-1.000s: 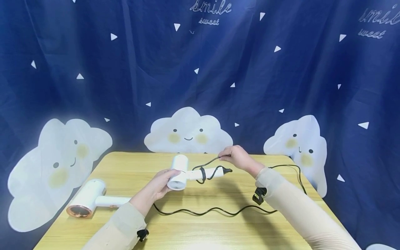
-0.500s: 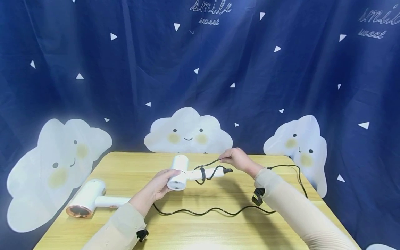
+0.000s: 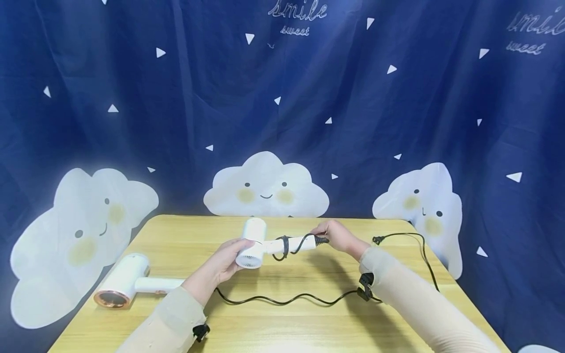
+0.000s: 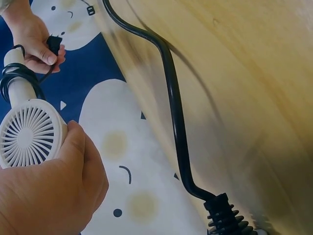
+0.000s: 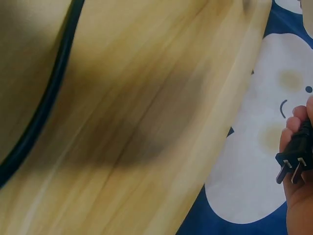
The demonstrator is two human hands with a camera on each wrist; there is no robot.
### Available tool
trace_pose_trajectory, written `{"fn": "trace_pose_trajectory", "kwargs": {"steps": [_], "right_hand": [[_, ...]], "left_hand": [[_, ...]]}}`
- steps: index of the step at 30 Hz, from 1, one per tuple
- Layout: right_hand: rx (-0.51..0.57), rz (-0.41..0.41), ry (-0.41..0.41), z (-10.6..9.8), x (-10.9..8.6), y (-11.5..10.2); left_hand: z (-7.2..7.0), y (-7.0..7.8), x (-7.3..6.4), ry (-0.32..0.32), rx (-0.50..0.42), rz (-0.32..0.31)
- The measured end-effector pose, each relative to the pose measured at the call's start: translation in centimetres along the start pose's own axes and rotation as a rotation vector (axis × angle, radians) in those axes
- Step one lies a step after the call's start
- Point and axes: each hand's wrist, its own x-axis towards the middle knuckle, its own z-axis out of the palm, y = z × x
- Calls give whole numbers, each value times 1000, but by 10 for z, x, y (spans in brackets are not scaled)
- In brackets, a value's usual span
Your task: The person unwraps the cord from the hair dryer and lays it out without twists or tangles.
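My left hand [image 3: 227, 259] grips a white hair dryer [image 3: 254, 229] by its barrel, thumb on top, and holds it above the table with the handle pointing right. Black cord [image 3: 286, 246] is looped around that handle. Just past the handle's end, my right hand [image 3: 339, 236] holds the cord's plug end. The black two-pin plug [image 5: 295, 154] shows clearly in the right wrist view, pins pointing out from the fingers. From the left wrist, the dryer's slotted round grille [image 4: 29, 134] faces the camera.
A second white hair dryer [image 3: 132, 280] with a copper-coloured rim lies at the table's left. Its black cord [image 3: 304, 295] runs wavily across the wooden table [image 3: 273, 328] to the right, where a plug [image 3: 378, 239] lies. A dark blue curtain [image 3: 282, 127] hangs behind.
My right hand has come down slightly, close to the handle's end, and the stretch of cord leading to it is no longer drawn out above the handle. The left hand stays put.
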Motion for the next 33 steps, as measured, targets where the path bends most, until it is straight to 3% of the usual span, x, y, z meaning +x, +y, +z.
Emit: {"fn": "trace_pose_trajectory", "kwargs": {"steps": [4, 8, 11, 19, 33], "right_hand": [[10, 68, -11, 5, -3, -1], [45, 255, -65, 12, -8, -3], [72, 330, -98, 18, -12, -7], [19, 140, -136, 25, -18, -9], [-58, 48, -297, 24, -16, -31]], "left_hand": [[0, 0, -1, -1, -2, 2], [-1, 1, -2, -11, -1, 3], [-2, 1, -2, -11, -3, 3], [-4, 1, -1, -12, -2, 10], [-10, 2, -1, 11, 3, 18]]}}
